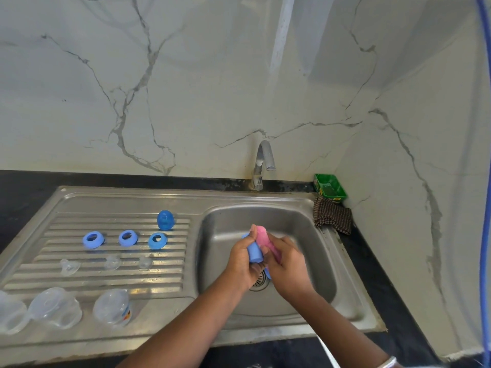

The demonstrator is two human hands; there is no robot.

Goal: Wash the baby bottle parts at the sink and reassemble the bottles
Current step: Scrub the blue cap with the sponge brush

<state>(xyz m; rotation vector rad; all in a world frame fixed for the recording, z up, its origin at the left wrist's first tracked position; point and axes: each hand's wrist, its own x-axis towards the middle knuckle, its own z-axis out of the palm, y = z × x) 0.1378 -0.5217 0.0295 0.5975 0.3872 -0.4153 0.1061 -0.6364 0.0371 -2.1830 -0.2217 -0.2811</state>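
Three clear bottles (pixel 113 308) stand nearest on the steel drainboard (pixel 39 232); one bears a coloured label, unreadable. Beyond: three clear teats (pixel 113 262), three blue rings (pixel 128 238), one blue cap (pixel 165 220). Over the sink basin (pixel 313 235), left hand (pixel 243 264) grips a blue cap part (pixel 254 252); right hand (pixel 288 264) clasps a pink sponge (pixel 261 235) against it. Farthest: tap (pixel 261 166), green tray (pixel 330 187), print illegible.

Count on the drainboard: 3 blue rings (pixel 93 240) (pixel 128 237) (pixel 157 240), 3 clear teats (pixel 69 266) (pixel 112 262) (pixel 145 262), 3 clear bottles (pixel 10 312) (pixel 57 308) (pixel 113 306), 1 blue cap (pixel 165 220) standing. 1 more blue cap (pixel 255 252) in my left hand (pixel 243 264); 1 pink sponge (pixel 261 235) in my right hand (pixel 288 264). At the far corner: 1 green tub (pixel 330 187), 1 checked cloth (pixel 332 217).
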